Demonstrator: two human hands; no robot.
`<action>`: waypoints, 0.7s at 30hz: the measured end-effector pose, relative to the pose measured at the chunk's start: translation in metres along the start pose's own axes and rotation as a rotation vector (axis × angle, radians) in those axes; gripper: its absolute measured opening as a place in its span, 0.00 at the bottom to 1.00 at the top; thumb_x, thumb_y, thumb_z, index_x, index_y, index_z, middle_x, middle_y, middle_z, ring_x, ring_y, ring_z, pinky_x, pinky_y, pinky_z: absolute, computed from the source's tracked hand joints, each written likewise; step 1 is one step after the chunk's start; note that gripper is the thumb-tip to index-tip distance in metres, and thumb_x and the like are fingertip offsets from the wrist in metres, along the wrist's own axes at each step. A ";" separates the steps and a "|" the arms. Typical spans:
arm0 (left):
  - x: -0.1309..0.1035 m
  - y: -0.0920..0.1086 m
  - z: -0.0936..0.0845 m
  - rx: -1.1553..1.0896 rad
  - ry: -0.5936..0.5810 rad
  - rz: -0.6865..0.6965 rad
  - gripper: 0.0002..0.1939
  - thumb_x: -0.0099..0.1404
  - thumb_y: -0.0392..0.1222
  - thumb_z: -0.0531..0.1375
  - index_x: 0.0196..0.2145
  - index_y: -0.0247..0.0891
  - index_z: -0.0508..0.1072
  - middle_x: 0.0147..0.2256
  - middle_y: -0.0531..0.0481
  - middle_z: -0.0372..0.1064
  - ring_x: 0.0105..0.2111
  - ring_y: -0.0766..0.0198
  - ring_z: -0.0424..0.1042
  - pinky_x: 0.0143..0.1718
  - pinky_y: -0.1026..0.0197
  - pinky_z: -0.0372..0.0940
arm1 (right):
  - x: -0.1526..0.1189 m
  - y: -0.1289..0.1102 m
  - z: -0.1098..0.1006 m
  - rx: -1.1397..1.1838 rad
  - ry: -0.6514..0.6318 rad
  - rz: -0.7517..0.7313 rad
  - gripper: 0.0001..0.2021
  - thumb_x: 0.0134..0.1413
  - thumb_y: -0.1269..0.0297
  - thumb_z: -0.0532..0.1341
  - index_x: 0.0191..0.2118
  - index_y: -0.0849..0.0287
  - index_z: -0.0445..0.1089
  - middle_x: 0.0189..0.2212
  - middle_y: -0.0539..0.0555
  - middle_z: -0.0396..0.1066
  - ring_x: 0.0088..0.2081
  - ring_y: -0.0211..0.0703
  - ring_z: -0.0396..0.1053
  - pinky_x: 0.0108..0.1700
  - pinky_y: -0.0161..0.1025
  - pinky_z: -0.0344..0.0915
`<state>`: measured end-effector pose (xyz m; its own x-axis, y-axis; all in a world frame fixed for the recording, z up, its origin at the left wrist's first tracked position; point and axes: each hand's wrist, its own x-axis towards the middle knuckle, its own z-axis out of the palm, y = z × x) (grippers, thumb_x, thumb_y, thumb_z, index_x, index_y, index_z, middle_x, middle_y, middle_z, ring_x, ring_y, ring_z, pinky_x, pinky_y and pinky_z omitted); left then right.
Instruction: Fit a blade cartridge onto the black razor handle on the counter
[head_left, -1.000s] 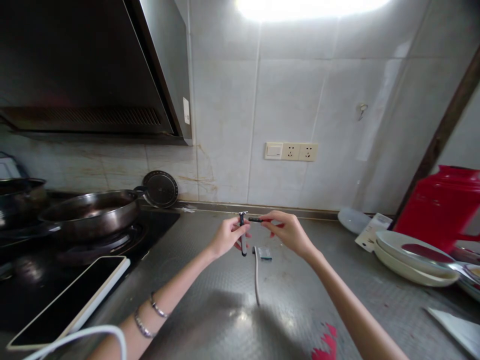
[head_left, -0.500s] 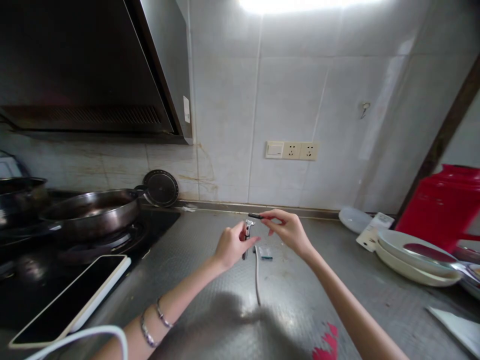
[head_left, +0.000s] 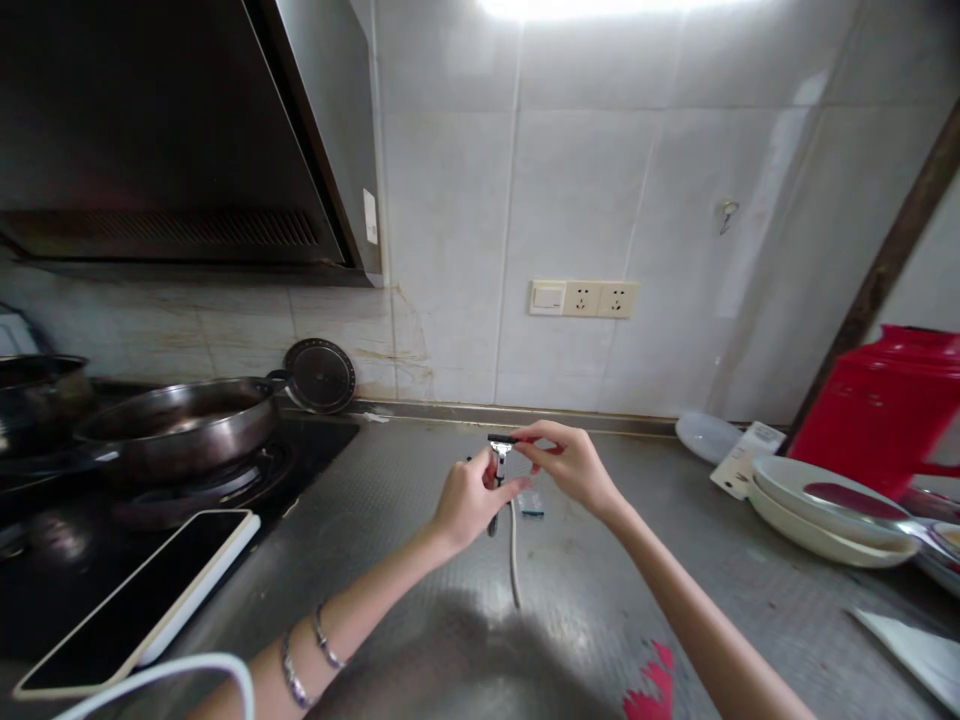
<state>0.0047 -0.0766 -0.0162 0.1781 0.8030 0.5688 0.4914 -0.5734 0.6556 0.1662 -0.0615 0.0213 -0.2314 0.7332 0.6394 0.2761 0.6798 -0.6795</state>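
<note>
My left hand (head_left: 469, 500) is closed around a razor handle (head_left: 500, 466) with a silver neck and a dark lower end, held upright above the metal counter. My right hand (head_left: 566, 458) pinches one end of a small black bar, which looks like a razor cartridge (head_left: 501, 439). This cartridge lies across the top of the handle, forming a T with it; whether it is locked on I cannot tell. Behind the hands, a small clear packet (head_left: 532, 505) with a teal edge rests on the counter beside a grey cord (head_left: 514, 565).
On the left, a pan (head_left: 184, 430) sits on the black stove, with a phone (head_left: 139, 605) at its near edge. A white cable (head_left: 217, 660) loops in front. Stacked plates (head_left: 817, 530) and a red jug (head_left: 877, 410) stand at right. Wall sockets (head_left: 592, 298) are ahead.
My right hand has moved slightly left, bringing the black cartridge from beside the razor handle to across its top. The left hand has turned the handle's silver end to face it.
</note>
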 end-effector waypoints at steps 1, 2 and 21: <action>0.000 0.000 0.000 -0.001 0.000 0.001 0.18 0.55 0.54 0.59 0.23 0.37 0.60 0.16 0.60 0.54 0.17 0.73 0.53 0.21 0.68 0.46 | 0.000 0.000 0.000 -0.001 -0.004 -0.002 0.08 0.48 0.64 0.60 0.34 0.59 0.75 0.30 0.54 0.73 0.30 0.40 0.69 0.24 0.32 0.69; 0.000 0.000 0.000 -0.002 0.001 0.002 0.18 0.55 0.54 0.58 0.23 0.37 0.59 0.16 0.60 0.54 0.17 0.73 0.53 0.21 0.68 0.46 | 0.000 0.001 0.001 -0.001 -0.006 -0.004 0.08 0.48 0.64 0.60 0.34 0.59 0.75 0.30 0.54 0.73 0.30 0.40 0.69 0.24 0.32 0.69; 0.001 -0.001 0.002 0.008 0.033 -0.005 0.20 0.55 0.56 0.57 0.21 0.37 0.59 0.16 0.60 0.52 0.17 0.72 0.53 0.21 0.67 0.46 | 0.000 0.000 0.003 0.012 -0.021 0.017 0.09 0.47 0.62 0.60 0.33 0.59 0.74 0.29 0.54 0.73 0.30 0.41 0.69 0.24 0.33 0.69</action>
<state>0.0057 -0.0751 -0.0175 0.1472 0.7998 0.5819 0.4991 -0.5680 0.6544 0.1632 -0.0621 0.0201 -0.2464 0.7447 0.6203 0.2687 0.6674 -0.6945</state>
